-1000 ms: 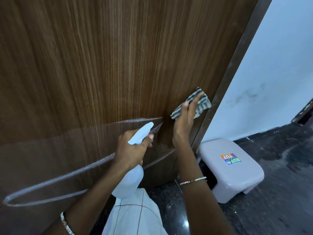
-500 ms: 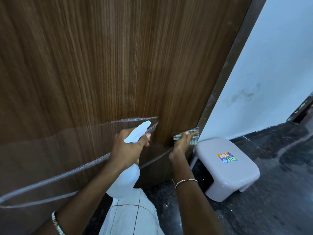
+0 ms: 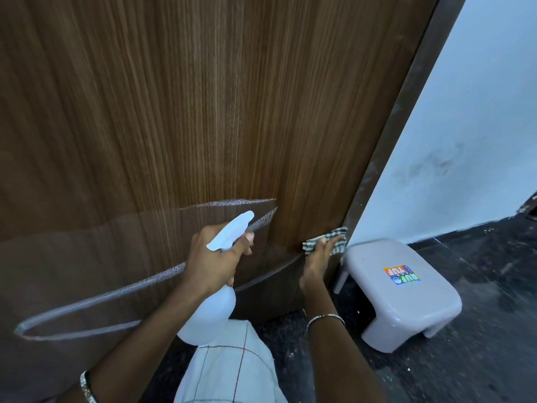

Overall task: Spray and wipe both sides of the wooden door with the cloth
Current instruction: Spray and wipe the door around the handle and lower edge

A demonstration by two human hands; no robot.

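The wiping step looks to be in hand on this face of the door point(image 3: 203, 112). The right hand point(image 3: 316, 263) presses a checked cloth point(image 3: 325, 242) against the wood low down, just beside the door's right edge, with its fingers laid fairly straight over the folded fabric. The left hand point(image 3: 215, 263) is wrapped round the neck of a white spray bottle point(image 3: 209, 315), forefinger up by the trigger, and the nozzle points at the panel a little left of the cloth. I would guess the next move calls for firm, even pressure and a sweep back across the lower panel, perhaps after a fresh squirt. The door's far side is out of sight, so I cannot say how it stands. The wood is brown with a fine upright grain, and a pale curved line point(image 3: 116, 292) crosses its lower half. Below that line the surface looks darker and glossier, whether from damp or finish I cannot tell. A grey plastic stool point(image 3: 401, 292) bearing a bright sticker point(image 3: 402, 275) stands on the dark speckled floor point(image 3: 479, 330) close by the door's edge, against a pale, faintly smudged wall point(image 3: 479, 126).
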